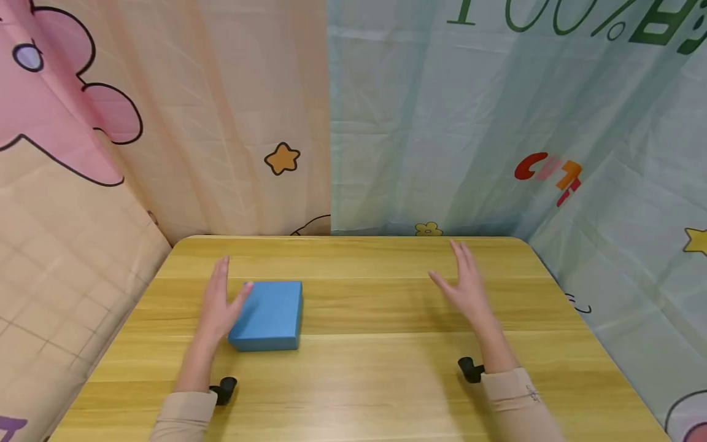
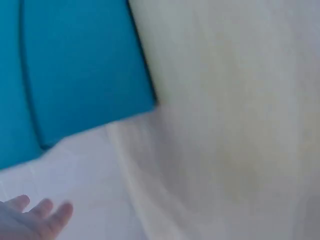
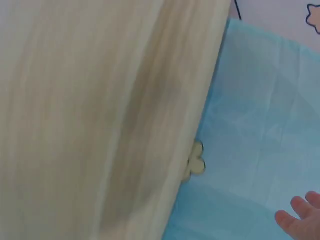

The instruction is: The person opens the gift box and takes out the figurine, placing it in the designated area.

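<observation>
A flat blue box (image 1: 267,314) lies on the left half of the wooden table, and the left wrist view shows the same blue box (image 2: 85,65) close up. My left hand (image 1: 218,307) is at the box's left side, its fingers straight and its thumb over the box's left edge in the head view; whether it touches cannot be told. In the left wrist view the fingertips of that hand (image 2: 40,217) show at the lower left. My right hand (image 1: 466,285) is held above the right part of the table, fingers straight, thumb spread, holding nothing. Its fingertips (image 3: 286,220) show in the right wrist view.
The wooden table (image 1: 375,387) has rounded far corners. Behind it hang printed curtains, a peach one (image 1: 232,123) on the left and a blue one (image 1: 397,123) on the right. A small black device (image 1: 224,390) sits at the left wrist, another black device (image 1: 471,370) at the right.
</observation>
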The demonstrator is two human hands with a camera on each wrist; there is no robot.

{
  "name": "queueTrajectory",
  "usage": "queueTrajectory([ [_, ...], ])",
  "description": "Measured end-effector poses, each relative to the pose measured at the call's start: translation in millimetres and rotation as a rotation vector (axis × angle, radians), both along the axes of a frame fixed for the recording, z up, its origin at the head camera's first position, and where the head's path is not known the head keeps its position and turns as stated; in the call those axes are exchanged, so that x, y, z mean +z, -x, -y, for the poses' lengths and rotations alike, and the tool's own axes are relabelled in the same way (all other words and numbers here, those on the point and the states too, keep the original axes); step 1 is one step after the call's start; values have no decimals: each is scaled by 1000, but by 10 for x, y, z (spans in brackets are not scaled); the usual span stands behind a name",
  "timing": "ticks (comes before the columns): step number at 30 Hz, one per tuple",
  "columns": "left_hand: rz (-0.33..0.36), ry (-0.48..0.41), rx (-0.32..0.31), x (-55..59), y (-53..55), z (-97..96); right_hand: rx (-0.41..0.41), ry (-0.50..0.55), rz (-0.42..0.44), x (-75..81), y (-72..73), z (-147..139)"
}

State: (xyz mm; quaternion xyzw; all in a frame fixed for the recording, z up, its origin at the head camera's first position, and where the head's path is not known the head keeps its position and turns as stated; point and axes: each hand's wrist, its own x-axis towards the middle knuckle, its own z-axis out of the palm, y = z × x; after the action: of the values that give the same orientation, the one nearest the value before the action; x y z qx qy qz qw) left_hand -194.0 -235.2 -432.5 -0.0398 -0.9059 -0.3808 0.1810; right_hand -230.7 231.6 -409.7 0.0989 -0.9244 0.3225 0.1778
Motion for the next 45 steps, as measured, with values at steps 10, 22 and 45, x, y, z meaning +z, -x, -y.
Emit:
queueTrajectory([
  [10,236,-571,-89,-41,-65,252,92,683,51,-226,1,682],
  [22,431,-868,-171,-127,-142,478,130,1094,329,-392,-116,1365],
  [45,752,-812,-446,-214,-188,705,282,1143,686,-531,-304,2254],
])
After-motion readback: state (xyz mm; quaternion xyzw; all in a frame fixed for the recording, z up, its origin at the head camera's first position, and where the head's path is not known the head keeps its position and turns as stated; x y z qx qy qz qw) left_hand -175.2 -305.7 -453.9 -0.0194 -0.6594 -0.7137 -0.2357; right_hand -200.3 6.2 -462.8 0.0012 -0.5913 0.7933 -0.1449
